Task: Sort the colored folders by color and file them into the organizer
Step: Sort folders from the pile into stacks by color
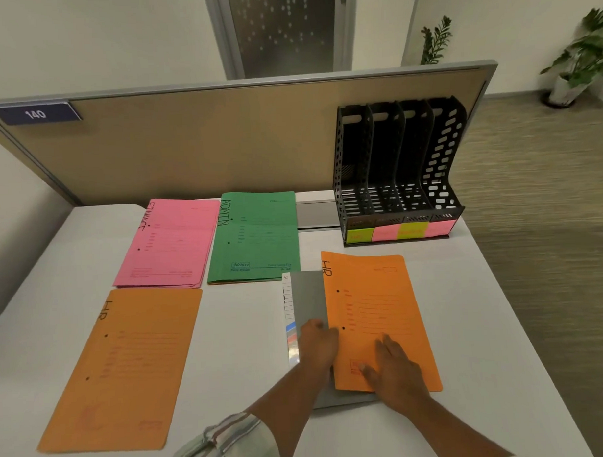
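- Hands, both on one item?
- Yes. Right hand [392,365] lies flat, fingers spread, on the near end of the orange folder [374,304]. Left hand [318,344] sits at its spine edge, fingers bent over the grey folder [307,296] underneath. Whether it pinches that edge, I cannot tell.
- Orientation?
- Long axis runs away from the person, far end tipped slightly left. The matching orange folder [127,364] lies well apart to the left on the worktop [249,332], on the left hand's side. The organizer [397,170] stands beyond, far right, nearer the right hand.
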The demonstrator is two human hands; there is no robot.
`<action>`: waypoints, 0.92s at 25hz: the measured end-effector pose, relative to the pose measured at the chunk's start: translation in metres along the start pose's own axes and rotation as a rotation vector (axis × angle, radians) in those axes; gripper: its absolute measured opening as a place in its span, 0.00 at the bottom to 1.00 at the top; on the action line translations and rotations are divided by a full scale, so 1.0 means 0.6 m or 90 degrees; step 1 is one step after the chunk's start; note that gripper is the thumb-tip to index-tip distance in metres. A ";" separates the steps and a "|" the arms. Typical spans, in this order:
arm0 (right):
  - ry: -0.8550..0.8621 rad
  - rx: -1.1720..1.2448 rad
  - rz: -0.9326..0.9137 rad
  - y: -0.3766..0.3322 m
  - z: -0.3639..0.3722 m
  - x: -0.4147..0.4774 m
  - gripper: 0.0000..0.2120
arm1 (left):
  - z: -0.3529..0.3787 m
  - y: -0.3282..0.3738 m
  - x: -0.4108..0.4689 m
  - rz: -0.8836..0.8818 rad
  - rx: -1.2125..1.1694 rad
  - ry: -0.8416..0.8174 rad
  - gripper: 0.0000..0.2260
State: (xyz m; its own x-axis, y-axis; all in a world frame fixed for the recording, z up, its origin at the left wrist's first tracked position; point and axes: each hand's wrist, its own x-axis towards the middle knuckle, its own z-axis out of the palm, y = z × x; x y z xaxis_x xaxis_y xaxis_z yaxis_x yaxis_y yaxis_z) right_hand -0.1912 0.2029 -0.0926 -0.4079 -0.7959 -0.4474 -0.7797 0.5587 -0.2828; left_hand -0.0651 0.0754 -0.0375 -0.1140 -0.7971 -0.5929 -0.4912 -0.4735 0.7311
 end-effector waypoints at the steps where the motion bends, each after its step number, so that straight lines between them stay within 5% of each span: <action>1: 0.000 0.002 0.000 0.002 0.000 0.000 0.37 | 0.004 0.002 -0.001 -0.002 -0.016 -0.012 0.09; 16: 0.090 0.103 0.101 0.017 -0.040 0.010 0.32 | -0.020 -0.006 -0.031 -0.063 -0.136 -0.110 0.12; 23: 0.182 0.363 0.215 -0.019 -0.063 0.037 0.31 | -0.122 -0.014 0.002 -0.058 -0.210 -0.122 0.17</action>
State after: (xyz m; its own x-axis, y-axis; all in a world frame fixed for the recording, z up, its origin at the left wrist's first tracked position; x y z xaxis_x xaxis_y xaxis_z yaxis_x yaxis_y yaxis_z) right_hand -0.2094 0.1704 -0.0672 -0.7517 -0.5452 -0.3711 -0.2524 0.7576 -0.6019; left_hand 0.0023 0.0510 -0.0197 -0.2577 -0.6767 -0.6897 -0.2068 -0.6587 0.7235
